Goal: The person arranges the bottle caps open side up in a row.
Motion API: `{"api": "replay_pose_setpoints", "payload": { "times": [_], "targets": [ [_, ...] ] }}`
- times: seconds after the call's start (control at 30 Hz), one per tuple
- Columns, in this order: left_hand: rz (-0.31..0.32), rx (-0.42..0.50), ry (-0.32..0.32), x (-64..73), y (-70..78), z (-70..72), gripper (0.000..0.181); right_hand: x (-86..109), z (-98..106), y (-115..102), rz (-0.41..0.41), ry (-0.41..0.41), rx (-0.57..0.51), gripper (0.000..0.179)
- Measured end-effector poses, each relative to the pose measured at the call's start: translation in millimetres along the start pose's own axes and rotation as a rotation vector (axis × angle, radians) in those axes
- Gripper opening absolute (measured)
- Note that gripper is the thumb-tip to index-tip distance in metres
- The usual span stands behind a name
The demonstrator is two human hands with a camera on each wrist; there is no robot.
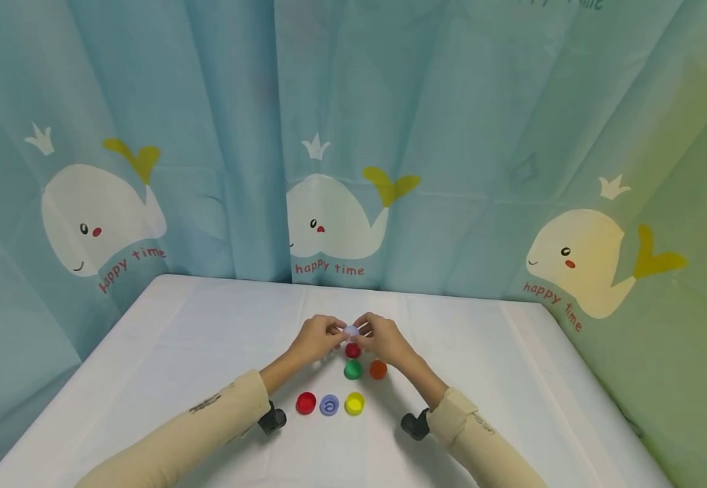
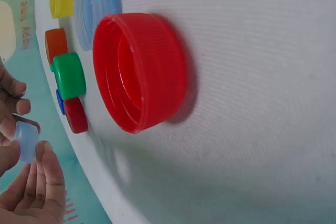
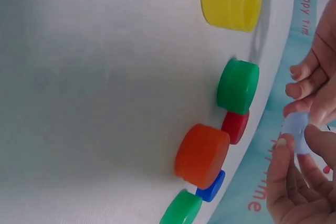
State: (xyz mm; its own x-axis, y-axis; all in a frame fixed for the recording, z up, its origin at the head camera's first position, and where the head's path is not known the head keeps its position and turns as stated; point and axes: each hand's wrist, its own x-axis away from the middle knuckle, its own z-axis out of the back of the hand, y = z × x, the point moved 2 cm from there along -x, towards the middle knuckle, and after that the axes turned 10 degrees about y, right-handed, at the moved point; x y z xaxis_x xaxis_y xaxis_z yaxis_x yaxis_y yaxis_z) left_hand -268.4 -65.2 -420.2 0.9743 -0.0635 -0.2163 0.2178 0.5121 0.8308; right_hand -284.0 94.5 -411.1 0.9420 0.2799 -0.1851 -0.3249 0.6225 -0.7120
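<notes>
Raised over the far middle of the table, a pale translucent blue bottle cap (image 1: 351, 331) is between my two hands. My left hand (image 1: 318, 338) pinches it from one side with its fingertips, and my right hand (image 1: 386, 339) pinches it from the other. In the left wrist view the pale cap (image 2: 26, 142) hangs among thumbs and fingers. Just below the hands stand a dark red cap (image 1: 353, 350), a green cap (image 1: 353, 369) and an orange cap (image 1: 378, 369). A small blue cap (image 3: 211, 186) and another green cap (image 3: 181, 209) appear in the right wrist view.
Closer to me, a red cap (image 1: 306, 402), a lilac-blue cap (image 1: 329, 405) and a yellow cap (image 1: 355, 404) form a row with their hollow sides up. The white table (image 1: 219, 325) ends at a blue whale-print curtain (image 1: 231, 135).
</notes>
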Motion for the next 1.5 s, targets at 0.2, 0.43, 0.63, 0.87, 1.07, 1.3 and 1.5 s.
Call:
{"api": "replay_pose_setpoints", "payload": {
  "times": [0.2,0.43,0.63,0.87,1.07,1.3,1.5],
  "targets": [
    [-0.026,0.036,-0.028,3.5,3.5,0.8,0.024,7.5,9,2,0.006,-0.021,-0.046,0.023],
    [-0.077,0.076,-0.056,10.1,11.5,3.0,0.021,17.3,18,2,0.008,-0.016,-0.073,0.025],
    [-0.085,0.060,-0.069,14.5,12.2,1.2,0.019,24.0,23,2,0.019,-0.034,-0.139,0.026],
    [-0.101,0.122,-0.143,18.3,16.6,-1.2,0.018,35.9,30,7,0.101,-0.018,-0.091,0.019],
    [-0.205,0.148,-0.185,24.0,18.5,-2.1,0.011,47.5,33,7,0.182,-0.043,-0.045,0.014],
    [-0.243,0.060,-0.204,32.3,26.7,-6.0,0.007,56.7,36,4,0.249,-0.073,0.021,0.012],
    [-0.268,0.029,-0.225,36.6,30.3,-8.3,0.004,62.0,39,5,0.277,-0.123,0.005,0.011]
  ]
}}
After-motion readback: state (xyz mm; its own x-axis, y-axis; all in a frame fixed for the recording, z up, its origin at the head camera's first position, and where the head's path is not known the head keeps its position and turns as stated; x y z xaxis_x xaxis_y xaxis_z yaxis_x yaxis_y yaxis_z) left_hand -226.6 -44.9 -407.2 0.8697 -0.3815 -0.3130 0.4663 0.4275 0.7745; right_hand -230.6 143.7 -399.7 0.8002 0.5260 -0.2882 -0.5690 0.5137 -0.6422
